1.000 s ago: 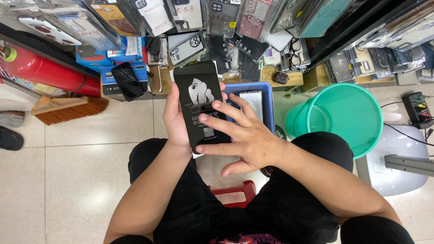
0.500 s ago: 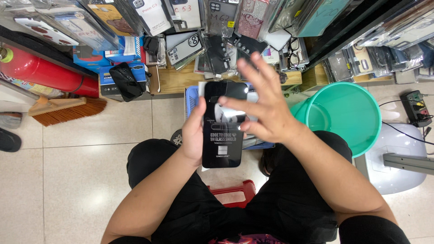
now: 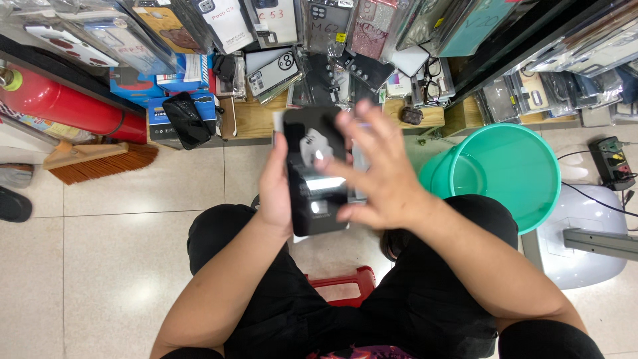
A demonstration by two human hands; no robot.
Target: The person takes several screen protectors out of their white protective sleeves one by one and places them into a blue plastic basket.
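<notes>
Seemingly mid-motion and blurred, the black packaged phone case (image 3: 316, 174) stands upright in front of the seated person, above the lap and the red stool (image 3: 345, 282), its long axis running away from the body toward the shelf of hanging phone cases (image 3: 312, 40). The left hand (image 3: 276, 189) cradles it from the left edge, thumb and palm against that side; the fingers behind it are hidden, so how tightly they close cannot be told. The right hand (image 3: 379, 176) lies over the package's right edge with its fingers spread and loosely curled, fingertips (image 3: 332, 166) touching or just above the glossy front, so the package sits to the left of the right palm and directly under those fingertips. Both hands are at the package; the left bears it. A teal bucket (image 3: 525, 166) stands to the right on the tiled floor (image 3: 133, 266), a red cylinder (image 3: 66, 106) and brush (image 3: 100, 163) well apart on the left.
</notes>
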